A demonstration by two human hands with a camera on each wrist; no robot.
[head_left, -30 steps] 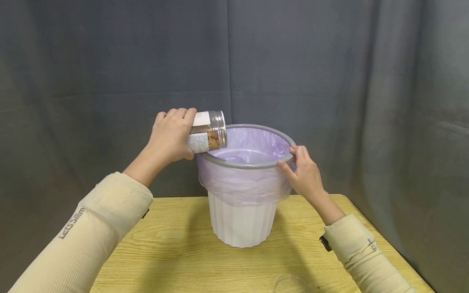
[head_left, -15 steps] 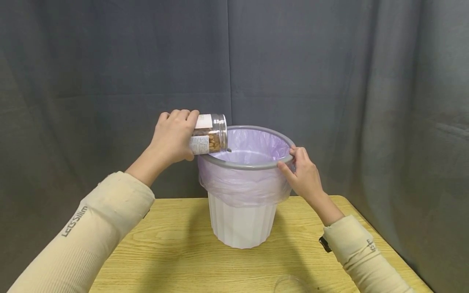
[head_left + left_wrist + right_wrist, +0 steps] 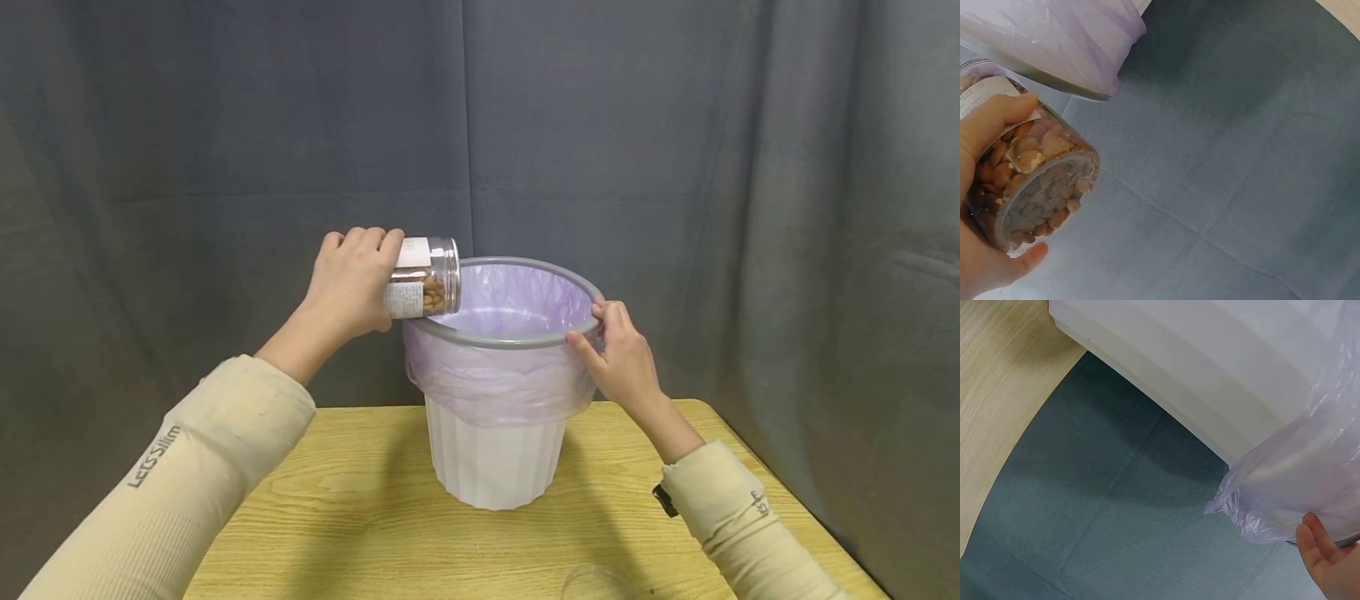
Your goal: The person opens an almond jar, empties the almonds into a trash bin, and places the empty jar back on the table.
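Jar (image 3: 423, 281) of nuts lies on its side in the left hand (image 3: 351, 283) grip, fingers curled round it, long axis and mouth pointing right over the bin (image 3: 497, 454) rim. Right hand (image 3: 618, 354) pinches the far rim.

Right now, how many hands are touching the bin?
1. The right hand grips the bin's grey rim on its right side. The left hand holds a jar of nuts tipped over the left rim instead.
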